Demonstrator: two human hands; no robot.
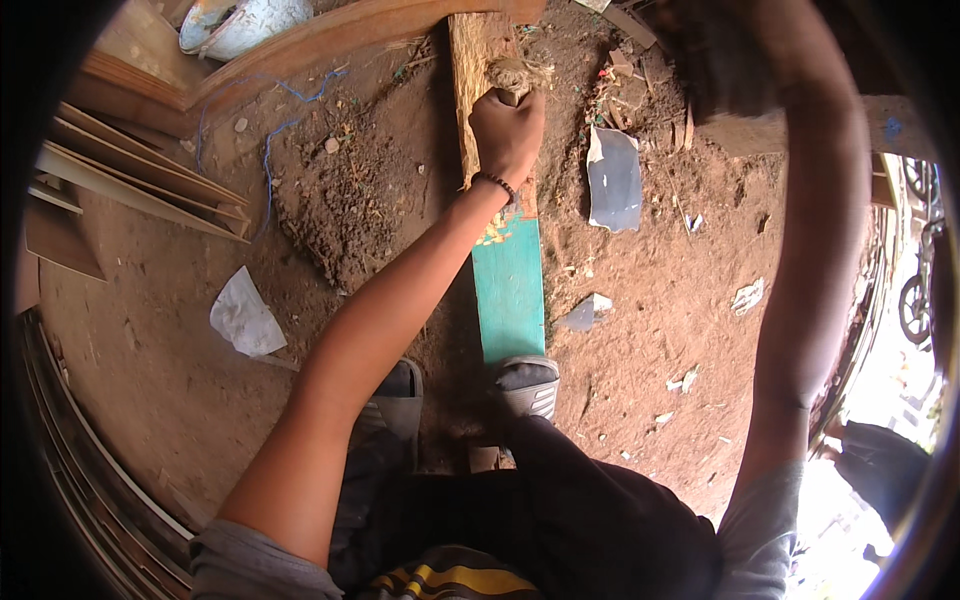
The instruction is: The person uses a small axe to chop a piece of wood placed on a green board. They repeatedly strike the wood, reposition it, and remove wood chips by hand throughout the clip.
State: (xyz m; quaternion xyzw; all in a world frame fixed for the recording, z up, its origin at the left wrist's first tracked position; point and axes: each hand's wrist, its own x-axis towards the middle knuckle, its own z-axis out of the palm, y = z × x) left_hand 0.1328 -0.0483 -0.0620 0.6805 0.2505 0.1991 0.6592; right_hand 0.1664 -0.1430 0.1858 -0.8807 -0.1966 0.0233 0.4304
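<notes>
My left hand (508, 135) is closed around the wooden handle of a chisel-like tool, upright over a plank. The handle's frayed, mushroomed top (511, 73) shows above my fist; its lower end is hidden. The plank (510, 292) lies lengthwise before me, teal-painted at the near part and cut down to bare wood farther off. My sandalled right foot (529, 386) rests at its near end. My right arm (814, 225) is raised along the right side. Its hand is lost in dark blur at the top edge, near a dark blurred object (731, 67) I cannot identify.
Wooden frame pieces (360, 30) and thin boards (150, 176) stand at the upper left. A battered white container (247, 26) lies behind them. A dark sheet scrap (615, 180) and a white scrap (247, 313) lie on the dirt floor. Motorcycle wheels (915, 307) show at the right.
</notes>
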